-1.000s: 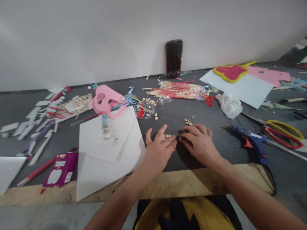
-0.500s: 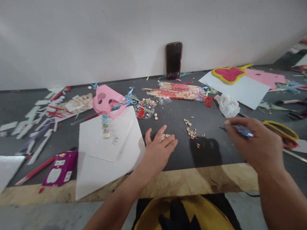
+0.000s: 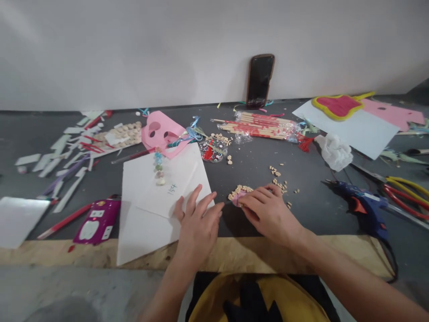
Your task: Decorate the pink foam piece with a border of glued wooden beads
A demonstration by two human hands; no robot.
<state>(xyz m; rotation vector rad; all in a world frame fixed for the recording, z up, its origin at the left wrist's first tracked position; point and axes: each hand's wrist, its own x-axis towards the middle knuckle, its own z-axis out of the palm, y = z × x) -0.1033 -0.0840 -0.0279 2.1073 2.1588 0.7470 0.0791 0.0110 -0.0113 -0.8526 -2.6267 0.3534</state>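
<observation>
My right hand [image 3: 271,210] is at a small pink piece [image 3: 237,198], its fingers bent together over the right side. Small pale wooden beads [image 3: 238,189] line the piece's edge; part of it is hidden under the fingers. My left hand [image 3: 200,219], fingers spread and holding nothing, hovers at the right edge of white paper sheets [image 3: 140,228], left of the pink piece. Loose beads [image 3: 280,184] lie scattered just beyond my right hand. A blue glue gun [image 3: 362,203] rests on the table to the right, nozzle pointing left.
Scissors [image 3: 402,190] with yellow and red handles lie beside the glue gun. Wrapped sticks [image 3: 261,126] and a leaning phone [image 3: 260,80] are at the back. A pink mask [image 3: 167,127], a magenta case [image 3: 97,221] and white strips [image 3: 62,150] spread leftward; crumpled tissue [image 3: 334,152] sits right.
My right hand has let go of the glue gun, which now lies on the table, and has moved left to the pink piece. My left hand has shifted left off that piece. The view has turned slightly.
</observation>
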